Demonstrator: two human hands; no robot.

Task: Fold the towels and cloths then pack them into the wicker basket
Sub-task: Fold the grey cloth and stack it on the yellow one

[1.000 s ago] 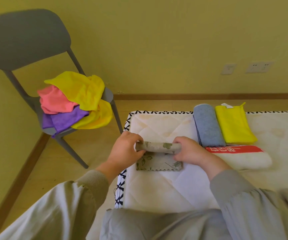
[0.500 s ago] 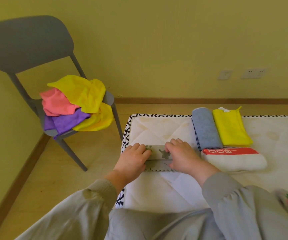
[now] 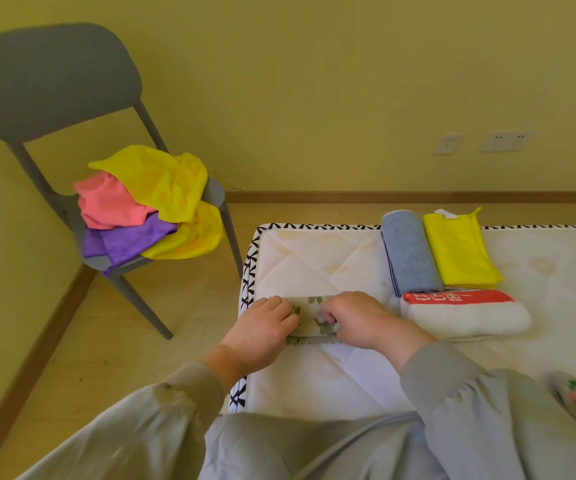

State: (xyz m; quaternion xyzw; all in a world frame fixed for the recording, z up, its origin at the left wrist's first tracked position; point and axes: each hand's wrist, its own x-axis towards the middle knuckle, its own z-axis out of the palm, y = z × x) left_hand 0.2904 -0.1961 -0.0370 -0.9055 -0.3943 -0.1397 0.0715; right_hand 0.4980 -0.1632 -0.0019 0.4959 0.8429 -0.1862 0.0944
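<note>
Two sets of fingers work one small leaf-printed cloth (image 3: 314, 315). The right hand (image 3: 362, 320) has its fingers (image 3: 329, 315) curled in, pinching the cloth's right end. The left hand (image 3: 262, 329) lays its fingers (image 3: 284, 311) fairly flat over the left end, pressing it down. The cloth lies as a short, thick roll or fold on the mattress (image 3: 314, 258), close to the black-and-white patterned left edge. At 3 o'clock from it, just beside the right hand, rests a folded white towel (image 3: 466, 320) with a red band. At 1 o'clock lie a rolled grey-blue towel (image 3: 409, 254) and, just beside it on the right, a folded yellow cloth (image 3: 458, 252). At 10 o'clock, off the mattress, a grey chair (image 3: 54, 84) carries a loose heap of yellow cloths (image 3: 161, 181), a pink cloth (image 3: 106, 202) and a purple cloth (image 3: 123, 237).
</note>
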